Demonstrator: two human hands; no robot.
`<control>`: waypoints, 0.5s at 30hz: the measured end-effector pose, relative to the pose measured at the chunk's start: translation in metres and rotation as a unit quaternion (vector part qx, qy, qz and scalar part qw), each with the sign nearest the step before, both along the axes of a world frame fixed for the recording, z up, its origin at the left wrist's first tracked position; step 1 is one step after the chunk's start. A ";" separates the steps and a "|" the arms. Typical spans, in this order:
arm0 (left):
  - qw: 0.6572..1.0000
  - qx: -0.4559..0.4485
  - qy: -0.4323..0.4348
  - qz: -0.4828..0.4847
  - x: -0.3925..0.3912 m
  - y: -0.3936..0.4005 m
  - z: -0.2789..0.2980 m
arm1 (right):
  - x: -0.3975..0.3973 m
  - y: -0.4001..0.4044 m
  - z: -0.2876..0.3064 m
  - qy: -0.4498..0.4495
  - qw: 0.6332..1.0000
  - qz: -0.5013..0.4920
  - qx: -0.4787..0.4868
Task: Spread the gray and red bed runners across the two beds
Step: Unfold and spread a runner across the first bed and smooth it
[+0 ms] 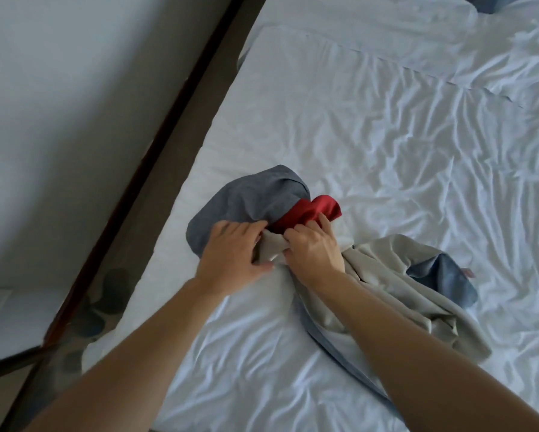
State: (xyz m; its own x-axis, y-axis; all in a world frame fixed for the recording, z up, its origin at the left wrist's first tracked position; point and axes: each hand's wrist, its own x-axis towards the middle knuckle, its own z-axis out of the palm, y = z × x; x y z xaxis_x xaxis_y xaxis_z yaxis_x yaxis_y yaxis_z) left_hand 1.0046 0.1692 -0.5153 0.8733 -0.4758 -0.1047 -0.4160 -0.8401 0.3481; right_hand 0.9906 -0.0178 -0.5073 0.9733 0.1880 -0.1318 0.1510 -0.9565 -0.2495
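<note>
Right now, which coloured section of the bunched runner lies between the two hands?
The red satin section, bunched just above the left hand and right hand. The gray-blue section sits left of it; the pale lining trails right.

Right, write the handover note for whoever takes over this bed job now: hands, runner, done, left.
Left hand: gripping the bunched runner's pale lining.
Right hand: gripping the same bunch beside the red band.
Runner: crumpled in a heap near the left edge of the white sheet, gray and red folds up top, pale underside trailing toward the near right.
Done: runner is on the bed.
Left: open it and spread it flat; a second bed is not clearly in view.
</note>
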 end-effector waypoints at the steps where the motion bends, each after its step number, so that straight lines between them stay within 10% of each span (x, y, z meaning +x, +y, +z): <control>1: 1.000 -0.005 -0.009 0.001 0.001 -0.015 -0.001 | -0.001 0.005 0.000 -0.006 1.000 0.010 0.015; 15: 0.995 0.096 -0.025 0.013 -0.005 0.068 -0.029 | 0.004 0.015 -0.009 -0.014 0.997 0.071 -0.040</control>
